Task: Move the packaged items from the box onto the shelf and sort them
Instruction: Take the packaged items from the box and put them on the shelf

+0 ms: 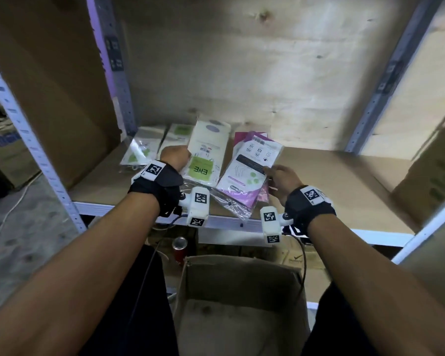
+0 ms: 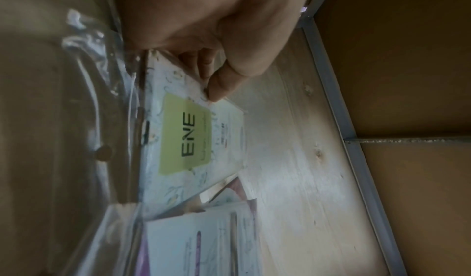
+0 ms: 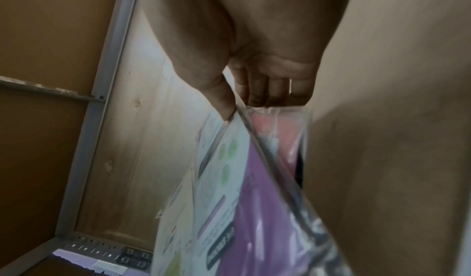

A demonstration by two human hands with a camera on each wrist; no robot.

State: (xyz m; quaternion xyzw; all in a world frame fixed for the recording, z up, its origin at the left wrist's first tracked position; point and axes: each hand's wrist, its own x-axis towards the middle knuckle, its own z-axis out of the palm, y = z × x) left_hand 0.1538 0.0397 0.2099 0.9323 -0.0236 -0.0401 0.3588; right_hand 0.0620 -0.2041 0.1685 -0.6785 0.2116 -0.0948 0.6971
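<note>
My left hand pinches the edge of a white package with a green "ENE" label, thumb and fingers clamped on it, tilted up above the shelf board. My right hand pinches a stack of white-and-purple packages in clear bags, gripping their near edge. Two more green-and-white packages lie flat at the shelf's back left. The brown cardboard box stands open below the shelf, between my arms.
A large cardboard box fills the shelf's left side, another stands at the right. The right half of the shelf board is bare. A red can sits under the shelf. White steel uprights frame the bay.
</note>
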